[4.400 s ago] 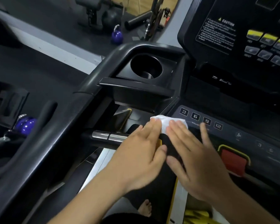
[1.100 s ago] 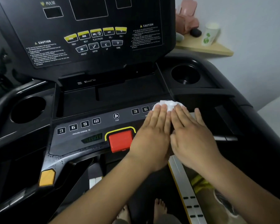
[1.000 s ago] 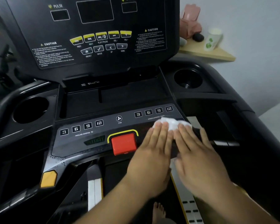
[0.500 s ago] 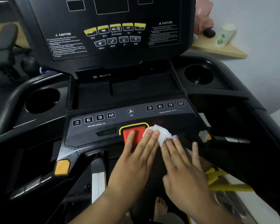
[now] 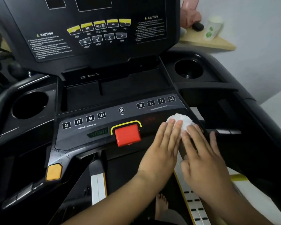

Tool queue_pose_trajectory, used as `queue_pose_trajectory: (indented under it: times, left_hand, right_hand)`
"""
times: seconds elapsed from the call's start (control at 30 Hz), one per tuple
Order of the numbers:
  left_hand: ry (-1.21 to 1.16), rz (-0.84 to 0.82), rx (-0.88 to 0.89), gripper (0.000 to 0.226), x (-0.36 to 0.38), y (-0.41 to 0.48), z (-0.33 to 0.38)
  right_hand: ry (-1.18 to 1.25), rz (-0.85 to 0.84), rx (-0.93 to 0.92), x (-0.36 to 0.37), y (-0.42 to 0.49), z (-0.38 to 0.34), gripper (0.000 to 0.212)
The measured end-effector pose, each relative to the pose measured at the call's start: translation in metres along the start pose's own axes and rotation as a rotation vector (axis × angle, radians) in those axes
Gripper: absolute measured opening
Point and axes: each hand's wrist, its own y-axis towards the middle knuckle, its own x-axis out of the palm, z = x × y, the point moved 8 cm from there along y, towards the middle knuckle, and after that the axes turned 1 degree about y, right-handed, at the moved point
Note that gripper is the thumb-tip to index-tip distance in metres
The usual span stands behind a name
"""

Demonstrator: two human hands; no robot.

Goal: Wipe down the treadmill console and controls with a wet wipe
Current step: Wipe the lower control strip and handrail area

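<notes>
Grey wall and a wooden corner shelf [image 5: 206, 43], holding a paper cup [image 5: 213, 28], back a black treadmill console [image 5: 94, 38]. Left hand [image 5: 162, 148] and right hand [image 5: 201, 158] lie flat, fingers extended, pressing a crumpled wet wipe [image 5: 182, 122] onto the control panel [image 5: 81, 137], just right of the red stop button [image 5: 127, 135]. Beyond the wipe, the right cup holder [image 5: 188, 69] looks empty; the left cup holder [image 5: 30, 104] too.

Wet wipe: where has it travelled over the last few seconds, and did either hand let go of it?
The wet wipe went from the console's left end to the right, swept left to the red stop button half a second ago, and is now back right, below the speed keys. Left hand and right hand stayed flat on it throughout.
</notes>
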Motion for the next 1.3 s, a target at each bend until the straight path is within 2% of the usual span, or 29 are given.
queue_pose_trajectory:
  times: [0.17,0.3,0.4,0.5,0.6,0.67,0.73,0.8,0.9,0.97,1.07,1.2,1.3]
  left_hand:
    - [-0.039,0.004,-0.085,0.06,0.007,-0.037,-0.047]
    - [-0.103,0.014,-0.055,0.066,0.006,-0.051,-0.06]
    - [-0.17,0.0,-0.044,0.077,-0.002,-0.026,-0.051]
    - [-0.213,0.007,0.015,0.082,-0.019,0.019,-0.024]
    - [-0.172,-0.018,0.062,0.087,-0.026,0.057,-0.007]
    - [-0.166,-0.061,0.041,0.095,-0.022,0.073,-0.016]
    - [-0.181,-0.095,-0.009,0.102,-0.014,0.08,-0.034]
    - [-0.212,-0.109,-0.053,0.103,-0.008,0.074,-0.046]
    - [-0.32,-0.055,-0.052,0.1,-0.007,0.041,-0.038]
    - [-0.37,-0.046,-0.033,0.099,-0.007,0.017,-0.029]
    - [-0.323,-0.098,-0.062,0.103,-0.003,0.023,-0.028]
    - [-0.184,-0.089,-0.111,0.104,-0.004,0.061,-0.046]
    - [-0.259,-0.112,-0.117,0.097,-0.002,0.035,-0.055]
  right_hand:
    - [-0.023,-0.016,-0.115,0.006,0.021,-0.043,0.072]
    - [-0.002,-0.024,-0.184,0.01,0.028,-0.072,0.067]
    - [-0.023,-0.042,-0.144,0.004,0.025,-0.042,0.066]
    - [-0.013,-0.052,0.002,-0.008,0.028,0.008,0.067]
    - [0.281,-0.138,0.154,-0.01,0.039,0.039,0.063]
    - [0.549,-0.225,0.257,-0.012,0.053,0.048,0.044]
    - [0.586,-0.253,0.264,-0.018,0.078,0.049,0.034]
    - [0.615,-0.227,0.226,-0.029,0.097,0.042,0.045]
    - [0.454,-0.224,0.175,-0.03,0.079,0.03,0.073]
    - [0.285,-0.214,0.108,-0.028,0.048,0.023,0.079]
    - [0.26,-0.21,0.097,-0.025,0.04,0.028,0.074]
    - [0.26,-0.132,0.045,-0.028,0.093,0.016,0.064]
    - [0.149,-0.097,-0.076,-0.021,0.076,0.005,0.064]
